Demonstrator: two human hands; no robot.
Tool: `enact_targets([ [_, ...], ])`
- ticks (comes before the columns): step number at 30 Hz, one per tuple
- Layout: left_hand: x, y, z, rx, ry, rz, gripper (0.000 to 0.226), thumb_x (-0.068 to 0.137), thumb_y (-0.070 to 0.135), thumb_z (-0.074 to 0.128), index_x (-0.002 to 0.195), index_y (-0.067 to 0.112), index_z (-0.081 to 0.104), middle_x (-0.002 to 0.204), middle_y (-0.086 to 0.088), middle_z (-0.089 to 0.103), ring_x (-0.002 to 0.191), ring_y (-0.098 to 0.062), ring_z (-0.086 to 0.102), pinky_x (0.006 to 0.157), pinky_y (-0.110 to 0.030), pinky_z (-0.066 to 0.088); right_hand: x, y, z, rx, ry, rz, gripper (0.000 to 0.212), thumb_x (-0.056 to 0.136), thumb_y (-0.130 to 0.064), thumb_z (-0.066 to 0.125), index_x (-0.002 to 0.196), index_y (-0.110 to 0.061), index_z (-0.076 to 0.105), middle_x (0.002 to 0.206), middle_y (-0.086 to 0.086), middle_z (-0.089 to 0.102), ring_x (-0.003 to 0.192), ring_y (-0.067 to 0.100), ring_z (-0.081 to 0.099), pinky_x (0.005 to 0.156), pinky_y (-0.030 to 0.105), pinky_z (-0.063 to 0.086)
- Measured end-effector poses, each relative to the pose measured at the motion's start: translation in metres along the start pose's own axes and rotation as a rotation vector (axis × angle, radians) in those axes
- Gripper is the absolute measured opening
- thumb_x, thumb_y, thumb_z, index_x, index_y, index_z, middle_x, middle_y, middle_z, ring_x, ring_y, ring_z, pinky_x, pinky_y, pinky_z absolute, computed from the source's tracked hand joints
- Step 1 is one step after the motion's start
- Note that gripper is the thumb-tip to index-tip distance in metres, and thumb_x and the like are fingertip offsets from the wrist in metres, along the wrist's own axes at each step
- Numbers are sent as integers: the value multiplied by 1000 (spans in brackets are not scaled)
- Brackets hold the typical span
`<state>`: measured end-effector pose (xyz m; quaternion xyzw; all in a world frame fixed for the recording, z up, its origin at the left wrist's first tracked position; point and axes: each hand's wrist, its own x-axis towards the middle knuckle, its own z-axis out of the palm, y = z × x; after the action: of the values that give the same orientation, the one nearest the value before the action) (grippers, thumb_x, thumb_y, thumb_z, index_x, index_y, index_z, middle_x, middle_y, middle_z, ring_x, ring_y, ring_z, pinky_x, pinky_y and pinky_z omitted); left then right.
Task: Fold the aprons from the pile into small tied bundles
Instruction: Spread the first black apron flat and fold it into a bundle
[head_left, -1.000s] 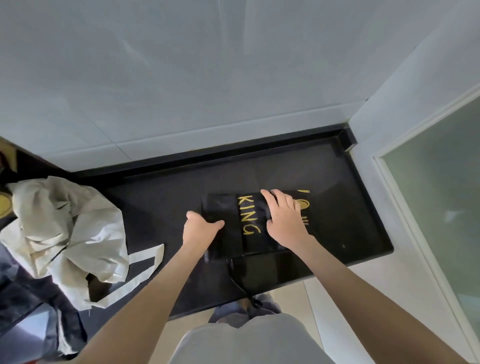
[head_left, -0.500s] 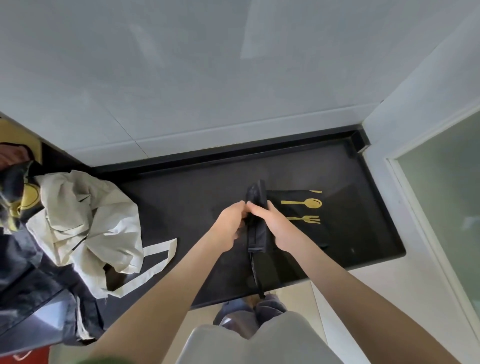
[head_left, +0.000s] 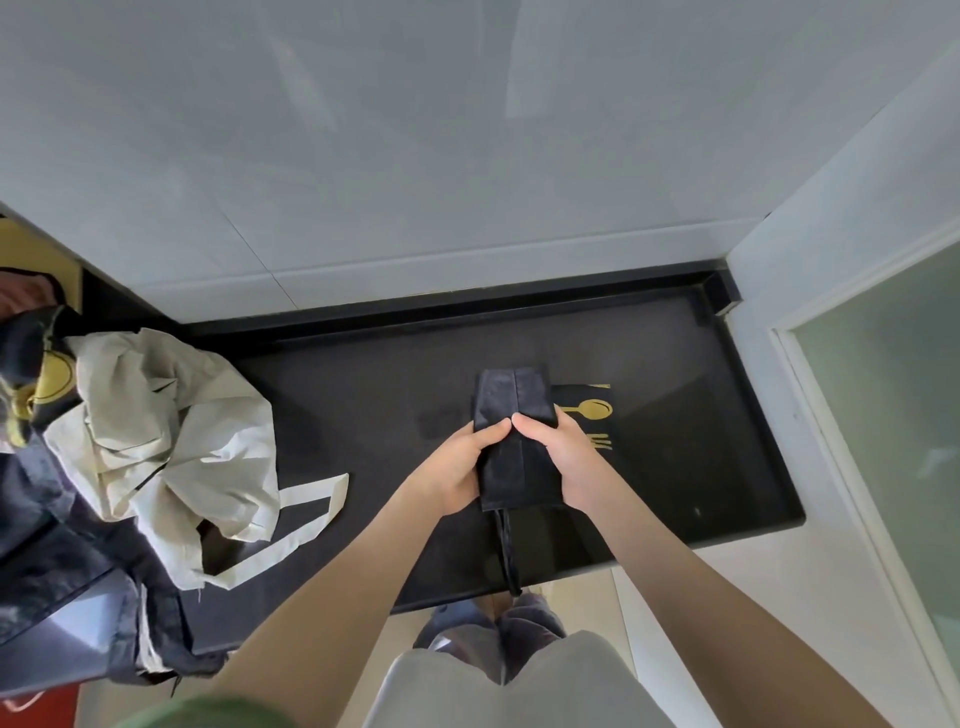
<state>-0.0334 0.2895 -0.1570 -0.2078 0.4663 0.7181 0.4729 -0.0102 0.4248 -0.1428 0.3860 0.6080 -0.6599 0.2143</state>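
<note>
A black apron (head_left: 514, 410) with gold spoon and fork print lies folded into a narrow strip on the black counter (head_left: 701, 447). My left hand (head_left: 460, 462) grips its left edge and my right hand (head_left: 566, 457) grips its right edge, thumbs meeting on top. A folded flap stands up beyond my thumbs. The gold print shows to the right of my right hand. A black strap (head_left: 506, 551) hangs from the strip over the counter's front edge. At the left lies the pile: a crumpled cream apron (head_left: 171, 441) over dark aprons (head_left: 47, 551).
A white tiled wall (head_left: 415, 156) rises behind the counter. A white frame with frosted glass (head_left: 893, 441) stands at the right. A cream strap loop (head_left: 311, 514) lies on the counter left of my hands. My legs show below the counter edge.
The apron lay wider with gold letters under my flat hands; its left part has been folded over to the right. Now both hands grip the narrow strip, with only the spoon and fork print showing.
</note>
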Motion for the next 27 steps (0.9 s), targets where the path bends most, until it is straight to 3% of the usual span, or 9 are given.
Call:
enact_targets([
  [4,-3,4,-1,-21,6,31,34,92,24,62,125,15,59,117,-5,69,111,-24,64,98,-41,49,1,1,9,17,43,16,77,84,-63,57,148,-28,31,147,0,41,130,28,45,108,50,39],
  [10,-10,-8,-3,-113,118,127,29,95,16,58,123,13,59,114,-8,70,106,-26,66,86,-38,55,5,1,4,-235,2,-154,38,93,-34,60,126,-19,47,122,1,57,107,18,57,95,38,50],
  [14,-11,-10,1,23,323,153,30,97,18,54,126,15,56,113,-6,67,104,-26,63,92,-44,53,4,9,10,-491,128,-344,46,87,-16,70,122,-15,41,102,1,53,91,14,56,74,19,46],
  [17,-7,-11,8,301,463,197,38,99,21,48,137,21,47,118,-1,62,105,-21,58,96,-41,50,7,18,17,-619,118,-416,39,94,-18,60,131,-18,48,121,4,54,111,18,53,91,25,46],
  [19,-7,-10,16,366,424,196,48,101,25,43,148,30,30,131,0,54,109,-18,54,92,-35,50,3,16,22,-502,48,-286,41,98,-33,51,138,-22,47,136,4,47,123,18,46,104,32,41],
  [21,-8,-10,25,178,345,137,53,102,40,38,151,39,17,144,4,42,122,-20,47,92,-36,47,-5,10,22,-188,-99,-138,47,97,-45,49,139,-25,46,139,-1,47,127,16,46,108,35,38],
  [23,-8,-14,31,-18,223,96,59,97,59,32,150,35,23,149,4,37,135,-21,40,108,-40,38,-11,2,16,84,-235,-44,44,95,-46,51,135,-25,50,131,-2,57,122,17,53,108,39,40],
  [25,-6,-15,31,26,144,108,71,91,70,31,147,26,32,149,1,39,137,-20,39,114,-42,32,-10,0,11,123,-270,-29,36,93,-41,56,126,-27,53,122,-1,61,116,20,56,107,42,42],
  [27,-3,-13,29,63,271,98,58,94,60,38,144,30,33,145,2,40,132,-21,41,111,-40,34,-7,0,11,75,-214,-40,29,92,-33,61,120,-27,56,118,2,63,112,22,58,106,44,42],
])
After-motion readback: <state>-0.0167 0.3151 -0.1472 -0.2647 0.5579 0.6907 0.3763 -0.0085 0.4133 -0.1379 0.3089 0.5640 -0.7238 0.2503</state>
